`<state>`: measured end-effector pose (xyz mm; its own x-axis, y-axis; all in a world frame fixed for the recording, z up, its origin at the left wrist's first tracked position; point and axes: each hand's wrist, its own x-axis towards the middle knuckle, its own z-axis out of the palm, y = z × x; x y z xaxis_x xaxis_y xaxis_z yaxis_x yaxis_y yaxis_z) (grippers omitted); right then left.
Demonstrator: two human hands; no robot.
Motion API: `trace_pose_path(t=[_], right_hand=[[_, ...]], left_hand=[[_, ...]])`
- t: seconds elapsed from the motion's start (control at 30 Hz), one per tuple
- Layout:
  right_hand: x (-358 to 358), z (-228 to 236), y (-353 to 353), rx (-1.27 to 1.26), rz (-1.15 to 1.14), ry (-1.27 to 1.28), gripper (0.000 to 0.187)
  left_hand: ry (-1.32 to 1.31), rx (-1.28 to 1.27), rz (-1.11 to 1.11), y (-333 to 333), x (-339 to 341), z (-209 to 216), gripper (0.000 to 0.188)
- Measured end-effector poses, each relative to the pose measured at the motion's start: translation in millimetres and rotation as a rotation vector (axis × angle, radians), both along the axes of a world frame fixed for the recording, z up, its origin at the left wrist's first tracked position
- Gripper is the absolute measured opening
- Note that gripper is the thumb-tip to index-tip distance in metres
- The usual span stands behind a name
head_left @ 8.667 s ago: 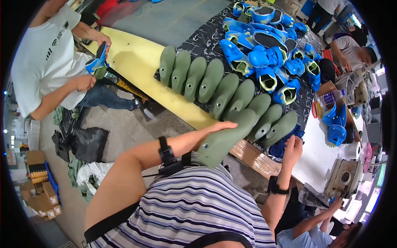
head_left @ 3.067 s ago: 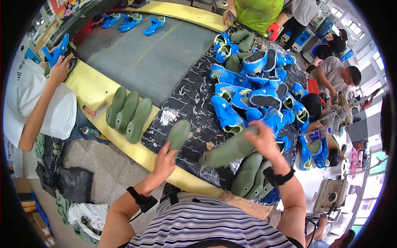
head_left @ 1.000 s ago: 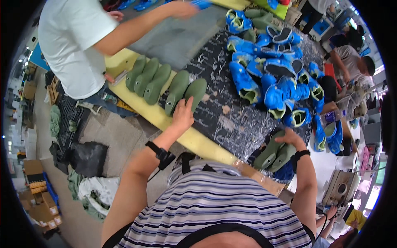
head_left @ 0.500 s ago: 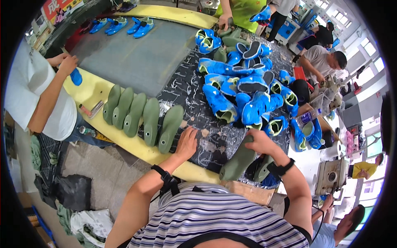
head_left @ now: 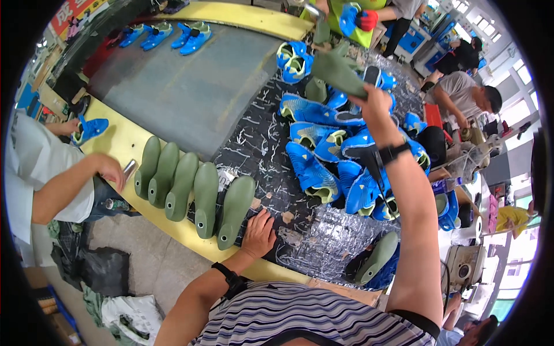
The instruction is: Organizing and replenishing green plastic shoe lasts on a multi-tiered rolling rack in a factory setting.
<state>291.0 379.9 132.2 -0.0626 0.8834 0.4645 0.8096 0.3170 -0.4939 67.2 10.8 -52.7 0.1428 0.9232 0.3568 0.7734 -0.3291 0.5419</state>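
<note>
With my right arm stretched far forward, my right hand (head_left: 374, 102) grips the end of a green shoe last (head_left: 339, 71) above the far part of a heap of blue shoes (head_left: 309, 109). My left hand (head_left: 259, 235) lies on the black-covered table, fingers extended and holding nothing. Just left of it, several green shoe lasts (head_left: 183, 187) stand side by side in a slanting row along the yellow edge. Another green last (head_left: 378, 258) lies near my body on the right, by dark blue material. More green lasts (head_left: 316, 90) are at the heap's far side, partly covered.
A yellow-edged grey belt (head_left: 184, 86) runs at the left, with several blue shoes (head_left: 156, 37) at its far end. A co-worker on the left holds a blue shoe (head_left: 91, 130). Across the table another person's red-gloved hand (head_left: 367, 21) holds a blue shoe.
My right hand has lifted a green last from the near edge and carried it forward over the shoes. My left hand stays by the row. The left co-worker's hands have moved apart.
</note>
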Motion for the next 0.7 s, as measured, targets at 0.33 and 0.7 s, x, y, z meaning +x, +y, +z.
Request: trace_pose_path(t=[0.33, 0.7], right_hand=[[-16, 57, 29, -0.591, 0.308, 0.290, 0.022], [265, -70, -288, -0.504, -0.098, -0.228, 0.040]], left_hand=[[0.036, -0.032, 0.041, -1, -2, -2, 0.037], [0.154, 0.035, 0.012, 4, 6, -7, 0.038]])
